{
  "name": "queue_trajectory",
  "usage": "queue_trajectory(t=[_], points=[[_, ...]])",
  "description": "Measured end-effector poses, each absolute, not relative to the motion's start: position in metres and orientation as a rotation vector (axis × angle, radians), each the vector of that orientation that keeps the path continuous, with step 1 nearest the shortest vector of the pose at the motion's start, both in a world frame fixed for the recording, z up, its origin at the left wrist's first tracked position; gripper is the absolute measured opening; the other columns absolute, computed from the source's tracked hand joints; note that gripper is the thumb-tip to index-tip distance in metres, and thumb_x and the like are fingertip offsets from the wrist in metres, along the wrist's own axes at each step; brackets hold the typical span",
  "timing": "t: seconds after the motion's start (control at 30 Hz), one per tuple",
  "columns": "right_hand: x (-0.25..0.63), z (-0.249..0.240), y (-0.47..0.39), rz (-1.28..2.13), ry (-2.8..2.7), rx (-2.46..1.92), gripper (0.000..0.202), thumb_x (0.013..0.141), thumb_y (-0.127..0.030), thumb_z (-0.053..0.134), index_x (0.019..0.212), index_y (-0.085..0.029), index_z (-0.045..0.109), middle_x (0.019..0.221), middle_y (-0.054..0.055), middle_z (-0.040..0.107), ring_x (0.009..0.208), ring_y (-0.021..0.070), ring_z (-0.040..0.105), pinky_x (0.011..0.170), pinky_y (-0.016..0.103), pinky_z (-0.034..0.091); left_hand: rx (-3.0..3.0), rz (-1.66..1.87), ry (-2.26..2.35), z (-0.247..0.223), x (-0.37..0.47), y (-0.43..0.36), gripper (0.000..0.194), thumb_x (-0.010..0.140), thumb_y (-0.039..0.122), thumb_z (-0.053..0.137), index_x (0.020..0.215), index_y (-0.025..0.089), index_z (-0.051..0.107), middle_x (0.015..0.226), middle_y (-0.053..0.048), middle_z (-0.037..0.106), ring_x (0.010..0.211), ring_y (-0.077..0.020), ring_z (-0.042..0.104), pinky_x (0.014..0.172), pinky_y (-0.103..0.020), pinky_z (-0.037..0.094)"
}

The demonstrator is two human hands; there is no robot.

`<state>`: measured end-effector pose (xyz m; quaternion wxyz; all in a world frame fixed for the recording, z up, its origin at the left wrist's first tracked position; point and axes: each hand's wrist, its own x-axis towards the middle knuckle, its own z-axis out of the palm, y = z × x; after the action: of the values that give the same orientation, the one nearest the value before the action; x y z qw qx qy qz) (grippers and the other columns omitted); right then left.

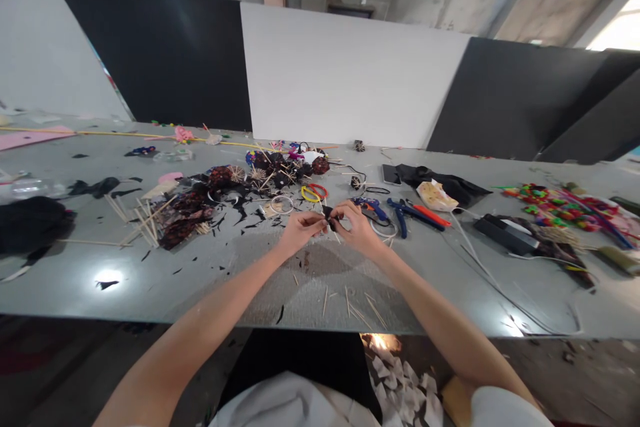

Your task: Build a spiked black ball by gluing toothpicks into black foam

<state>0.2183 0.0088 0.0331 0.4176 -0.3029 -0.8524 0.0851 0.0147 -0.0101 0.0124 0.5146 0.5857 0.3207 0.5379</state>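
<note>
My left hand (303, 229) and my right hand (353, 223) meet over the middle of the grey table. Between them they pinch a small black piece (328, 213) with thin light sticks poking out of it. The fingers of both hands are closed on it. Just behind the hands lie yellow-handled scissors (311, 195) and a white ring (281, 205). A blue glue gun (374, 208) rests right of my right hand. Loose short sticks (349, 301) are scattered on the table nearer to my body.
Blue pliers (400, 215), an orange-handled tool (431, 215) and a phone (391, 175) lie to the right, with a power strip (507, 235) and white cable beyond. Dark fabric scraps (187, 220), sticks and black stick-studded balls (280, 167) lie left and behind. Upright panels (340, 73) stand at the back.
</note>
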Motion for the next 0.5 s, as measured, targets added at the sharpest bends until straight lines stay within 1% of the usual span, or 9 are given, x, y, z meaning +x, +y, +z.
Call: queue_trajectory(t=[0.13,0.3,0.4,0.5], points=[[0.2188,0.0349,0.008,0.198,-2.18,-0.773,0.007,0.099,-0.021,0.058,0.104,-0.023,0.063,0.104,0.007,0.068,0.099,0.0225,0.065,0.093,0.039,0.046,1.46,1.298,0.812,0.0051,0.0144,-0.0064,0.046,0.08,0.059,0.081,0.075,0.014,0.072,0.06,-0.001,0.06,0.056,-0.0109,0.049,0.054,-0.023,0.035],[0.2174,0.0323,0.009,0.254,-2.169,-0.772,0.007,0.098,-0.019,0.057,0.102,-0.023,0.061,0.103,0.006,0.067,0.095,0.0209,0.064,0.09,0.037,0.048,1.458,1.331,0.818,0.0016,0.0158,-0.0041,0.044,0.076,0.056,0.085,0.076,0.014,0.073,0.066,-0.002,0.063,0.06,-0.0109,0.051,0.057,-0.022,0.037],[0.2161,0.0293,0.011,0.297,-2.142,-0.757,0.007,0.097,-0.018,0.058,0.101,-0.023,0.06,0.102,0.006,0.066,0.092,0.0195,0.062,0.086,0.035,0.048,1.426,1.326,0.837,0.0028,0.016,-0.005,0.044,0.073,0.055,0.087,0.077,0.013,0.074,0.062,-0.001,0.06,0.056,-0.0103,0.048,0.055,-0.022,0.035],[0.2154,0.0279,0.0121,0.315,-2.128,-0.747,0.007,0.096,-0.018,0.058,0.1,-0.022,0.06,0.101,0.006,0.066,0.092,0.0196,0.062,0.085,0.035,0.048,1.41,1.324,0.847,0.0043,0.0158,-0.006,0.045,0.072,0.055,0.088,0.075,0.013,0.074,0.06,0.0,0.059,0.055,-0.0099,0.047,0.054,-0.022,0.033]])
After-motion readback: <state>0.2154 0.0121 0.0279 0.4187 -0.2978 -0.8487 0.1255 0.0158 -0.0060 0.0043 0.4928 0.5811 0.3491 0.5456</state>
